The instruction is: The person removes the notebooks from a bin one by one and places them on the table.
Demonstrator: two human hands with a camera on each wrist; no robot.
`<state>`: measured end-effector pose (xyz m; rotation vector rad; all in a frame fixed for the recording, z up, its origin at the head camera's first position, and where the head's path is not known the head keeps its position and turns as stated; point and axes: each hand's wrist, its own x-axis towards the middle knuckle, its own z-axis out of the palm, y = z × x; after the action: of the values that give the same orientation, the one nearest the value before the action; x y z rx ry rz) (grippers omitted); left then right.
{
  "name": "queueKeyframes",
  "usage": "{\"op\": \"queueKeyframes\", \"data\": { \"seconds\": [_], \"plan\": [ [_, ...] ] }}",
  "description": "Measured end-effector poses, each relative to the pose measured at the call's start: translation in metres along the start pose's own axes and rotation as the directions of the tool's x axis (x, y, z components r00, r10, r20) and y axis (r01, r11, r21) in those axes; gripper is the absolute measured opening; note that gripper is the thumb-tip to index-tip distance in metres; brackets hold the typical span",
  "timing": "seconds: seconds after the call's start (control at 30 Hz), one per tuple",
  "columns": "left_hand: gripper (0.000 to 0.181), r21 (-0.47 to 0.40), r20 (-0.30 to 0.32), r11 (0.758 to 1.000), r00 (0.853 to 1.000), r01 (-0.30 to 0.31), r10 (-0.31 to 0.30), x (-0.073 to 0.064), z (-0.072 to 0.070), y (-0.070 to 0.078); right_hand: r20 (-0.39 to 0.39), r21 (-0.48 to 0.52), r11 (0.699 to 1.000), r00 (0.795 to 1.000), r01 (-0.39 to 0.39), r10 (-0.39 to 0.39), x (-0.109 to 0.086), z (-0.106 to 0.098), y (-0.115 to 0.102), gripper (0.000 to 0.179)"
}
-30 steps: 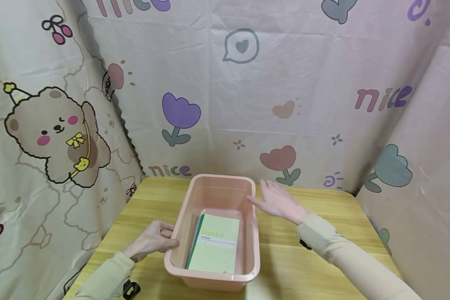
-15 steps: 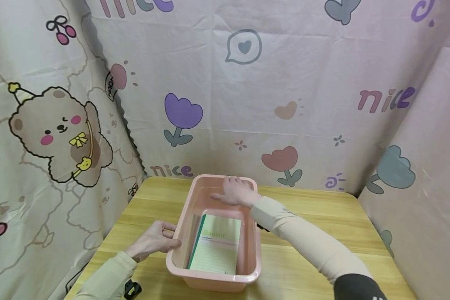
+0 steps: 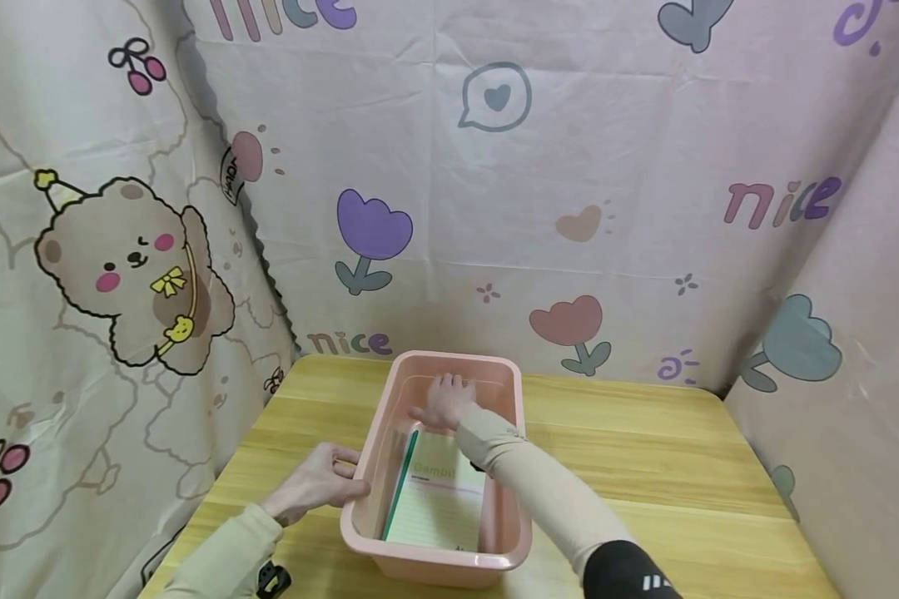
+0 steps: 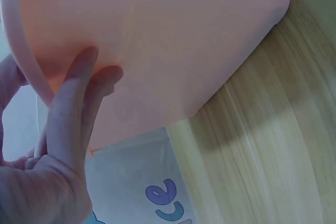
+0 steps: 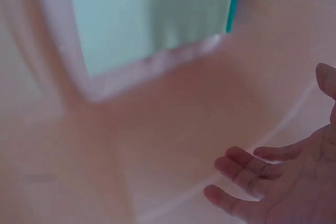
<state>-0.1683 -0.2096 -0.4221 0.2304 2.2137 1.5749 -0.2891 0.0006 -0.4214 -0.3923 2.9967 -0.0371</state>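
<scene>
A pink plastic bin [image 3: 526, 499] stands lengthwise on the table. In it lies a pale green notebook [image 3: 436, 516] with a darker green spine along its left side. My left hand [image 3: 318, 481] grips the bin's left rim, thumb over the edge; in the left wrist view its fingers [image 4: 71, 108] lie against the outer wall. My right hand [image 3: 447, 403] reaches into the far end of the bin, above the notebook's top edge. Seen from the right wrist, that hand [image 5: 268, 182] has spread, relaxed fingers and holds nothing. The right forearm hides part of the notebook.
The wooden table [image 3: 629, 466] extends to both sides of the bin. A printed cloth [image 3: 479, 208] hangs close behind and at the sides. A small black device [image 3: 273, 578] is by the left sleeve.
My right hand has swung left from beyond the bin's right rim, over it and down into the far end. My left hand keeps its grip on the rim.
</scene>
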Motion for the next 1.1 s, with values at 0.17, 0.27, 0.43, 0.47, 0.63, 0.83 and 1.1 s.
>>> {"op": "queueKeyframes", "data": {
  "seconds": [0.17,0.27,0.43,0.47,0.63,0.83,1.1],
  "plan": [
    [0.057,0.002,-0.014,1.000,1.000,-0.001,0.001,-0.001,0.001,0.000,0.000,0.010,1.000,1.000,-0.027,0.027,0.004,0.027,-0.012,0.084],
    [0.057,0.004,-0.024,1.000,1.000,0.004,-0.004,-0.001,0.001,0.001,-0.002,0.059,0.997,0.999,-0.040,0.040,0.006,0.045,-0.016,0.085],
    [0.057,0.005,-0.030,1.000,1.000,0.008,-0.007,-0.001,0.003,0.002,0.005,0.151,0.987,0.999,-0.053,0.052,0.000,0.064,-0.016,0.087],
    [0.057,0.004,-0.031,1.000,0.999,0.009,-0.009,-0.002,0.003,0.002,0.007,0.162,0.985,0.999,-0.052,0.052,-0.001,0.067,-0.015,0.086],
    [0.057,-0.003,-0.031,1.000,1.000,0.000,0.000,-0.003,0.004,0.002,0.020,0.168,0.984,0.998,-0.054,0.051,0.000,0.090,-0.009,0.086],
    [0.061,-0.006,-0.025,1.000,1.000,-0.002,0.002,-0.002,0.007,-0.001,0.130,0.171,0.983,0.990,-0.067,0.045,0.000,0.098,-0.004,0.104],
    [0.060,-0.011,-0.030,1.000,1.000,-0.008,0.008,-0.001,0.007,0.000,0.179,0.122,0.992,0.984,-0.032,0.010,-0.005,0.089,-0.002,0.112]
  ]
}}
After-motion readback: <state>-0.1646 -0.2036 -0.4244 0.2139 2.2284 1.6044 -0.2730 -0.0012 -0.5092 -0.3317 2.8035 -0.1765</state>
